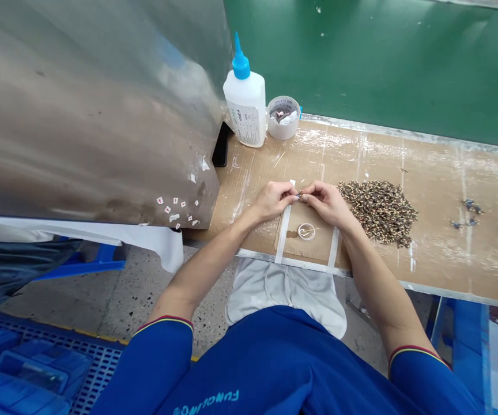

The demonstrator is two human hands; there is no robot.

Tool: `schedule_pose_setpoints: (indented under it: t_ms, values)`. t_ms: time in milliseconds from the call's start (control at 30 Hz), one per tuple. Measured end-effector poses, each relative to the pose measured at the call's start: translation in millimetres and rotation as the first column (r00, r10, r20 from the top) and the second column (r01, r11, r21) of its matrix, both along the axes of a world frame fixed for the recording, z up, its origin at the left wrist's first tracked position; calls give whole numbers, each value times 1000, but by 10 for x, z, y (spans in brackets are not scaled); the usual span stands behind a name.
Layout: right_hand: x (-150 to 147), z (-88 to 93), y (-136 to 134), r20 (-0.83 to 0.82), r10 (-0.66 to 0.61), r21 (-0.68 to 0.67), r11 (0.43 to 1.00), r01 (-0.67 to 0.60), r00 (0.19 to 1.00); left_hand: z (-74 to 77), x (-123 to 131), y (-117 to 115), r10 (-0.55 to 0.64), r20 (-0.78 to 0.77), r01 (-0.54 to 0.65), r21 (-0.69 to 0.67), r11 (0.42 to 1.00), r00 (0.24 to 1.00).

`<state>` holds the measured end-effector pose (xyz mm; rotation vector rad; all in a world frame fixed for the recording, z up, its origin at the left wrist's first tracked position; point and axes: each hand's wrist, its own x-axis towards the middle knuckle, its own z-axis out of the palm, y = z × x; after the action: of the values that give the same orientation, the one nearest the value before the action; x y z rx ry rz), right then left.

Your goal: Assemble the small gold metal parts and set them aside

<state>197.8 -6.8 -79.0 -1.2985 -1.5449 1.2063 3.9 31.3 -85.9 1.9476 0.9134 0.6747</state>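
Observation:
My left hand (274,199) and my right hand (327,202) meet above the cardboard-covered bench (448,190). Both pinch one tiny dark part (301,195) between their fingertips. Below the hands, a small taped cardboard square (294,242) carries a round white cap (306,231) holding a thin stick. A heap of small brown speckled pieces (379,210) lies just right of my right hand.
A white glue bottle with a blue nozzle (246,99) and a roll of tape holding scraps (283,117) stand at the back. A few dark finished pieces (468,213) lie far right. A large metal housing (93,109) fills the left. Blue crates (24,363) sit on the floor.

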Motion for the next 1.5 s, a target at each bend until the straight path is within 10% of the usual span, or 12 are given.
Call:
schedule_pose_setpoints:
  t_ms: [333, 1000, 1500]
  values:
    - [-54, -55, 17, -47, -34, -59, 998, 31, 998, -14, 26, -54, 79, -50, -71, 152, 986, 996]
    - [-34, -69, 39, -104, -57, -53, 997, 52, 993, 28, 3, -12, 63, 42, -60, -55, 997, 997]
    - [-17, -82, 69, -26, 12, -26, 1000, -13, 1000, 11, 11, 13, 29, -50, -27, 37, 999, 998]
